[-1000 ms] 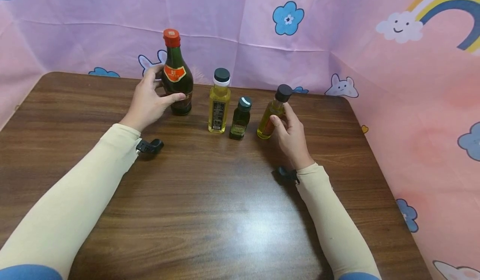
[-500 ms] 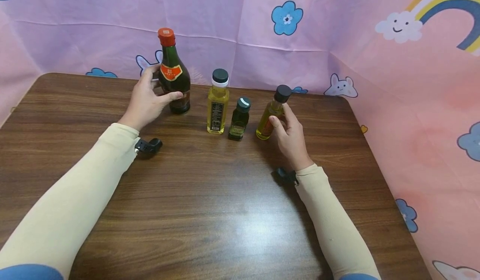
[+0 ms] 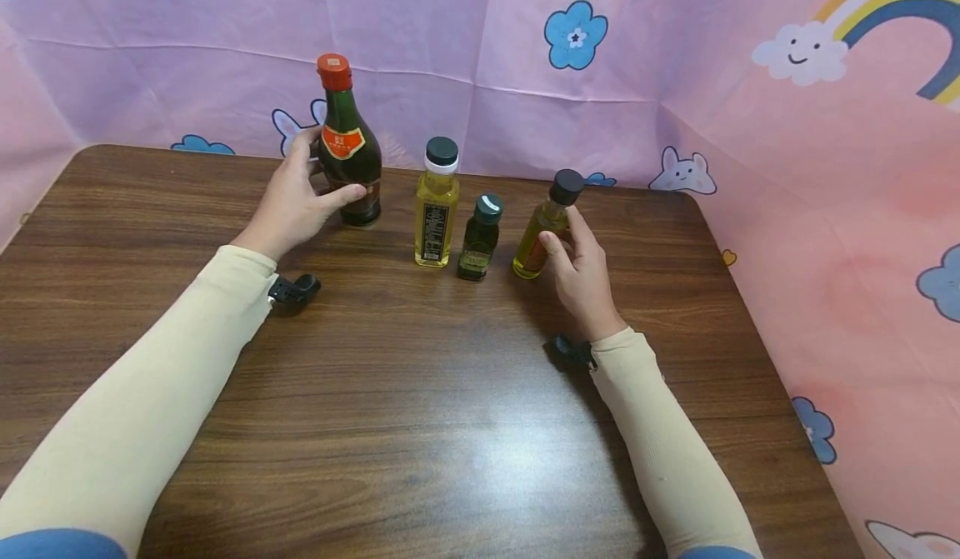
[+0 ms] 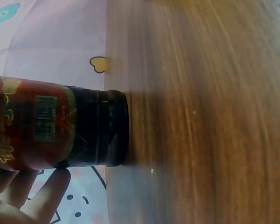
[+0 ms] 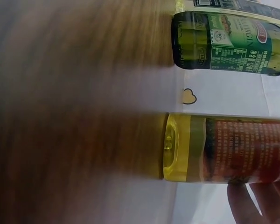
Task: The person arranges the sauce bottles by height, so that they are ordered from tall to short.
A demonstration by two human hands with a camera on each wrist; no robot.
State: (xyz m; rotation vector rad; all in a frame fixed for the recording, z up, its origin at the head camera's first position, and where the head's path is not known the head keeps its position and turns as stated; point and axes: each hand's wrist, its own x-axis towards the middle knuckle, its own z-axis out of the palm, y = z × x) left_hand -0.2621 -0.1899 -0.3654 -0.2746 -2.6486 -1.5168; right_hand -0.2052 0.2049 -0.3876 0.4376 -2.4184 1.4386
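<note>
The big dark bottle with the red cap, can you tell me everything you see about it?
The big dark bottle is the tallest of four in the row and stands at its left end. It looks like dark glass, with a red cap, a slim neck, an orange-red neck label and a red label with a barcode round its body. It stands upright on the brown wooden table, near the pink backdrop. The left hand holds it, thumb across the front and fingers behind.

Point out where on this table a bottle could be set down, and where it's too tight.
Free: the wide table stretch between the two sleeves, in front of the bottles, and the left end beyond the left hand. Tight: the back row, where the yellow bottle and small green bottle stand close, flanked by the dark bottle and the right hand on the oil bottle.
</note>
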